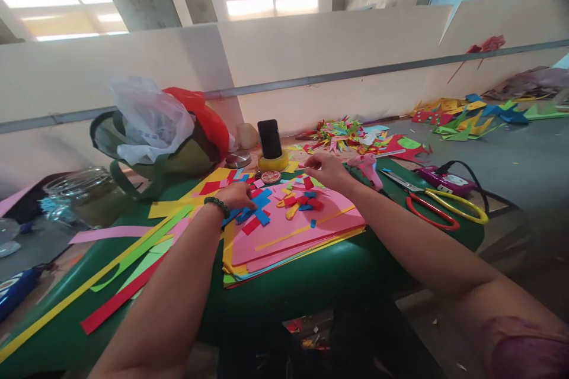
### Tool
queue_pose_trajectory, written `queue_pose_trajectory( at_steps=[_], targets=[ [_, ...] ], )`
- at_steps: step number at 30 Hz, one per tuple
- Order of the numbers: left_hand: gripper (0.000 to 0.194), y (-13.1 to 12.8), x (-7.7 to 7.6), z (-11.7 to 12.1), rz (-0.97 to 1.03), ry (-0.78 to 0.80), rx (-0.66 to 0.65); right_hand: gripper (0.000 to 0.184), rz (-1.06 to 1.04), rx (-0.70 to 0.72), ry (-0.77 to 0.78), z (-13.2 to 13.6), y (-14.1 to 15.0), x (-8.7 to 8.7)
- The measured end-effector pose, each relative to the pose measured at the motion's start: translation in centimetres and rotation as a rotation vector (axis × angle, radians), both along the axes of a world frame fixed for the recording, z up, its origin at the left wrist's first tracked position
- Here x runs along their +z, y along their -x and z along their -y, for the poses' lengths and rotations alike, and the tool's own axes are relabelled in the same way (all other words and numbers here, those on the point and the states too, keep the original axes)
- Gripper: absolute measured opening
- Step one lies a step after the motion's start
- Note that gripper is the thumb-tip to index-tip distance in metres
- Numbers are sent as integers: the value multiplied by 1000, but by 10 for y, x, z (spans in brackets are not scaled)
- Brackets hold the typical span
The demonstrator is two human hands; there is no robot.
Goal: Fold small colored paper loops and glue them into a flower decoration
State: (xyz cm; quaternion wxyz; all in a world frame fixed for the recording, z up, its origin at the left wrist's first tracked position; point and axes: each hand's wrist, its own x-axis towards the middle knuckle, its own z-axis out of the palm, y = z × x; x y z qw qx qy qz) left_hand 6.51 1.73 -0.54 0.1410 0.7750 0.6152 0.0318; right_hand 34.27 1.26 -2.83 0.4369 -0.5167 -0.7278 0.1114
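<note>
Several small pieces of red, blue and yellow paper (304, 202) lie loose on the pink sheets (267, 249), and their lightness is the main risk: a dragged wrist or a puff of air could scatter or mix them. The left hand (236, 196) has its fingers bent down at the blue strips (263, 204), seemingly touching them; whether any is gripped, I cannot tell. The right hand (328, 172) is above the far side of the sheets, thumb and forefinger close together, perhaps around a tiny scrap too small to make out. Its forearm passes near the pink glue gun (370, 173), so a sideways swing could knock it, and could burn skin if the tip is hot, which does not show. The scissors (400, 182), narrow metal blades with one red and one yellow looped handle, might also be nudged by that arm. The stacked sheets are flat and matte with slightly uneven edges, so they could slide on the smooth, faintly shiny green cover (338, 266). Behind, a dark phone (269, 139) leans upright at a round yellow tape roll (274, 162).
</note>
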Motion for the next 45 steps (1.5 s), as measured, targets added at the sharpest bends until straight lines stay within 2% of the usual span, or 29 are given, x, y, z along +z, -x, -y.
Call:
queue_pose_trajectory(
  at_steps=[4, 8, 11, 13, 16, 20, 22, 25, 27, 29, 32, 35, 37, 40, 43, 45],
  targets=[
    [19, -2, 4, 2, -2, -7, -2, 6, -90, 8, -103, 3, 1, 4],
    [22, -10, 17, 15, -20, -128, 29, 9, -206, 4, -162, 6, 4, 6],
    [25, -20, 22, 26, 5, -109, -65, 8, -200, 54, -160, 7, 6, 6],
    [23, -29, 18, 31, 57, -105, -168, 8, -170, 85, -145, 7, 7, 5],
    [23, -42, 5, 30, 202, -191, -267, 9, -161, 97, -159, 6, 8, 4],
    [48, -59, -10, 25, 547, -309, -229, 7, -206, 223, -157, 12, 16, 4],
    [54, -66, -12, 26, 695, -279, -249, 7, -237, 318, -127, 19, 25, 4],
    [29, -74, -15, 31, 809, -113, -298, 6, -288, 434, -87, 30, 38, 6],
    [21, -76, -17, 32, 851, -19, -255, 7, -353, 470, -79, 33, 40, 9],
    [21, -75, -19, 31, 892, 8, -173, 8, -480, 422, -100, 30, 33, 15],
    [22, -72, -21, 26, 969, -21, -89, 11, -753, 202, -171, 17, 10, 24],
    [32, -68, -18, 23, 1048, -54, -109, 8, -901, 36, -235, 8, -7, 30],
    [44, -64, -12, 24, 1046, -10, -193, 5, -823, 59, -262, 13, -4, 28],
    [51, -53, 2, 28, 940, 69, -273, 14, -434, 277, -280, 34, 17, 19],
    [36, -36, 16, 28, 773, -15, -148, 26, 59, 521, -283, 53, 44, 5],
    [36, -28, 22, 28, 588, -66, -48, 21, 297, 603, -280, 57, 56, -5]
  ],
)
